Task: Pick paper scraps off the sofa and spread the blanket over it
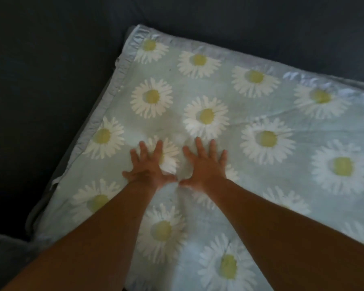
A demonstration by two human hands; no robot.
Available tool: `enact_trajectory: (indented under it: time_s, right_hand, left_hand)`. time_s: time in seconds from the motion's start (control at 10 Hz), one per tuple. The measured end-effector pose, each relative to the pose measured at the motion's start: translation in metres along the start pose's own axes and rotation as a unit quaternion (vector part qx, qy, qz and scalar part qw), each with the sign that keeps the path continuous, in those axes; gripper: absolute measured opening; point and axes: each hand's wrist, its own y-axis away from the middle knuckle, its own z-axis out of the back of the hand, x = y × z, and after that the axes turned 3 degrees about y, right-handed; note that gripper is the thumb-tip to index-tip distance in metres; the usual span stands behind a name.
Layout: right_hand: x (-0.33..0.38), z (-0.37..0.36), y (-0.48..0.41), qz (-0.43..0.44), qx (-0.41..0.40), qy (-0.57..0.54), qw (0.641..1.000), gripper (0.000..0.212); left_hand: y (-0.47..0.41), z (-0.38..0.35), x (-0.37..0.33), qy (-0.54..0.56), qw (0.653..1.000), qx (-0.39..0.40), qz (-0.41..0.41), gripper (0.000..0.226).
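Observation:
A pale green blanket [235, 97] printed with white daisies lies spread over the dark sofa [51, 91]; its shiny grey hem runs along the left and far edges. My left hand [148, 166] and my right hand [205, 164] lie flat on the blanket side by side near its middle, palms down, fingers spread, thumbs almost touching. Neither hand holds anything. No paper scraps show on the blanket or on the sofa.
The dark sofa back [240, 15] runs along the top, and bare dark upholstery lies to the left of the blanket. A grey cushion or fabric corner [2, 248] sits at the lower left. The blanket runs out of view to the right and bottom.

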Motion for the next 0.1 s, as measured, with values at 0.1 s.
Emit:
enact_trajectory:
  time_s: [0.1]
  right_hand:
    - [-0.0279, -0.0074, 0.0598, 0.059, -0.018, 0.005, 0.998, 0.088]
  left_hand:
    - [0.0373, -0.03, -0.012, -0.016, 0.999, -0.037, -0.014, 0.088]
